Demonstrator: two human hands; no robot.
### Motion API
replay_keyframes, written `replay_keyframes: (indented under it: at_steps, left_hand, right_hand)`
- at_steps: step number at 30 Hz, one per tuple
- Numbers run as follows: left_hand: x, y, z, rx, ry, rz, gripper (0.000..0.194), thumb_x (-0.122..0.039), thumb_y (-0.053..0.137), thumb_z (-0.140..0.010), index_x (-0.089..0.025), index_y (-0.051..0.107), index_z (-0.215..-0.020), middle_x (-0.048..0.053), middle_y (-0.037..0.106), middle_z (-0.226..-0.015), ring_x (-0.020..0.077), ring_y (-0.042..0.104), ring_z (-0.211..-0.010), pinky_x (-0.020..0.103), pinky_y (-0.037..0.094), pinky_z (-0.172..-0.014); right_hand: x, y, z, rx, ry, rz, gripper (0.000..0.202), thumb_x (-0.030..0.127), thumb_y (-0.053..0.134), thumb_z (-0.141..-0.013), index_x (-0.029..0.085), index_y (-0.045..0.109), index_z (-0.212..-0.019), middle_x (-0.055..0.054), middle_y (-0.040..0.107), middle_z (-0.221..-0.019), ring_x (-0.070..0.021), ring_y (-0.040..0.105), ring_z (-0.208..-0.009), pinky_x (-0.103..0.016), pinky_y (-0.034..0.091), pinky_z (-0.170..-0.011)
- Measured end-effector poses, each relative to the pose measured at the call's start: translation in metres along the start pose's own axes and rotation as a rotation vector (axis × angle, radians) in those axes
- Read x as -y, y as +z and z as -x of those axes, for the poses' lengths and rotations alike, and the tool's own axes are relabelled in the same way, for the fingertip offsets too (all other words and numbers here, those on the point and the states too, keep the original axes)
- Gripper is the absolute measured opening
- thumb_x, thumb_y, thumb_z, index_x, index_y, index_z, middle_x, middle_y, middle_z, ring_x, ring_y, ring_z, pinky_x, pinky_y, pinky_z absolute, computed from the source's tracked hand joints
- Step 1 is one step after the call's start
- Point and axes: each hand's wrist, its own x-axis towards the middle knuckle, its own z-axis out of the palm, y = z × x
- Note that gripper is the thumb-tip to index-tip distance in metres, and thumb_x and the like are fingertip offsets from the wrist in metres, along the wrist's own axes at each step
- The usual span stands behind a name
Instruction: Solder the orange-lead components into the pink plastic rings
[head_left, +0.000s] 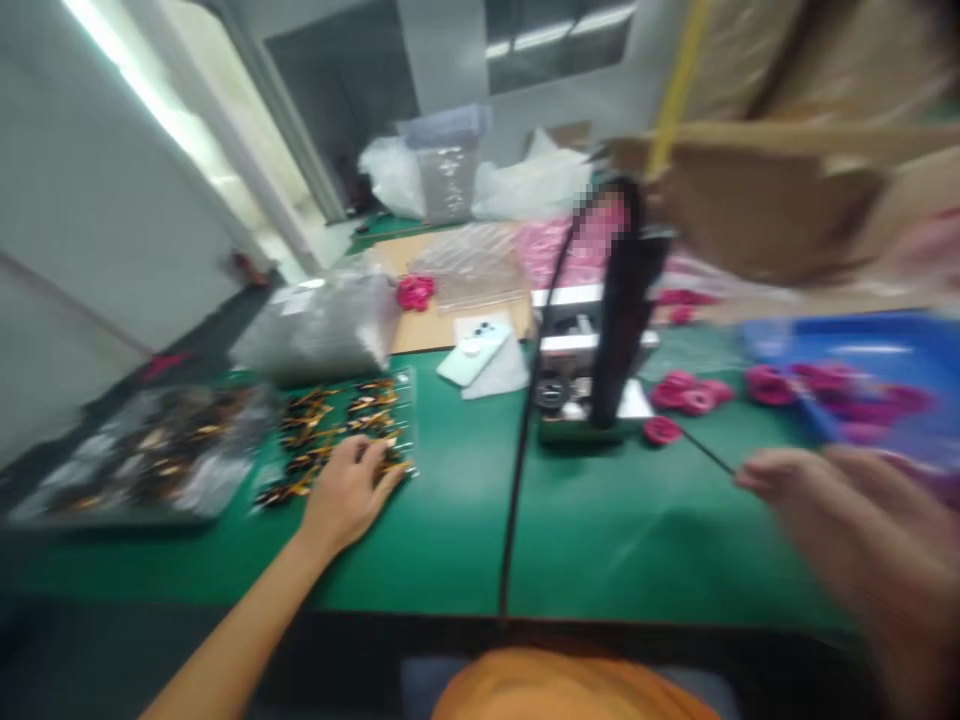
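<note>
My left hand [349, 495] is over a clear tray of small black-and-gold parts [315, 440], its fingers bent and apart among the pieces at the tray's right side. Whether it pinches one is too small to tell. On the right, my right hand [847, 510] is closed, thumb and fingers pinching the end of a thin dark rod [709, 450]. The rod's far tip points at a pink ring [662, 431] on the green table [450, 540]; blur hides whether they touch. Several other pink rings [694, 392] lie just behind it.
A blue tray [900, 345] with pink pieces is at right. Mid-table stand a box of small items [570, 345] and a black upright object [626, 320] with a cable. A phone [474, 355], a wrapped bundle [315, 325] and a bagged tray of parts [157, 450] lie left.
</note>
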Motion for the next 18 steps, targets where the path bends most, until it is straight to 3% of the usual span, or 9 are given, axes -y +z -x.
replay_keyframes:
  at_steps: [2,4,9,13,16,18]
  left_hand:
    - [0.005,0.006,-0.004,-0.011,0.026,0.018,0.049,-0.061,0.049,-0.109,-0.024,0.073,-0.130,0.013,0.068,-0.122,0.0332,0.069,-0.111,0.044,0.060,-0.099]
    - [0.007,0.009,-0.007,0.030,0.023,-0.016,0.045,-0.058,0.048,-0.109,-0.026,0.074,-0.125,0.011,0.071,-0.123,0.0314,0.072,-0.105,0.039,0.060,-0.084]
    - [0.009,0.007,-0.014,0.065,0.130,0.048,0.037,-0.054,0.052,-0.104,-0.030,0.075,-0.088,0.004,0.075,-0.090,0.0273,0.074,-0.083,0.031,0.049,-0.060]
    - [0.016,0.004,-0.029,0.052,0.134,0.174,0.040,-0.051,0.057,-0.099,-0.029,0.067,-0.068,0.003,0.069,-0.065,0.0229,0.066,-0.060,0.030,0.041,-0.055]
    - [0.002,-0.011,-0.042,0.030,0.010,0.244,0.046,-0.048,0.054,-0.100,-0.026,0.055,-0.059,0.001,0.059,-0.054,0.0191,0.056,-0.050,0.030,0.035,-0.052]
    - [-0.025,-0.022,-0.046,-0.053,-0.006,0.272,0.050,-0.042,0.050,-0.105,-0.025,0.048,-0.058,0.000,0.050,-0.048,0.0168,0.048,-0.046,0.030,0.031,-0.051]
  right_hand:
    - [0.021,-0.002,-0.018,-0.014,-0.078,0.156,0.032,0.061,0.077,-0.092,0.028,0.079,-0.093,-0.009,0.083,-0.095,-0.0311,0.081,-0.089,-0.049,0.068,-0.085]
    - [0.029,0.000,-0.033,0.041,-0.097,0.275,0.033,0.058,0.077,-0.093,0.026,0.080,-0.091,-0.009,0.083,-0.092,-0.0306,0.080,-0.086,-0.046,0.066,-0.082]
    - [0.026,0.025,-0.047,0.307,-0.223,0.462,0.035,0.054,0.085,-0.087,0.025,0.080,-0.107,-0.009,0.083,-0.106,-0.0353,0.077,-0.096,-0.049,0.062,-0.091]
    - [0.021,0.048,-0.056,0.501,-0.359,0.655,0.022,0.047,0.074,-0.097,0.025,0.076,-0.096,-0.010,0.081,-0.103,-0.0331,0.075,-0.097,-0.045,0.060,-0.092]
    - [0.013,0.051,-0.062,0.553,-0.404,0.668,0.026,0.046,0.063,-0.102,0.025,0.074,-0.090,-0.013,0.080,-0.098,-0.0336,0.074,-0.093,-0.047,0.059,-0.089]
    - [0.006,0.049,-0.061,0.555,-0.432,0.641,0.028,0.049,0.062,-0.102,0.026,0.075,-0.092,-0.016,0.081,-0.101,-0.0358,0.075,-0.093,-0.049,0.059,-0.087]
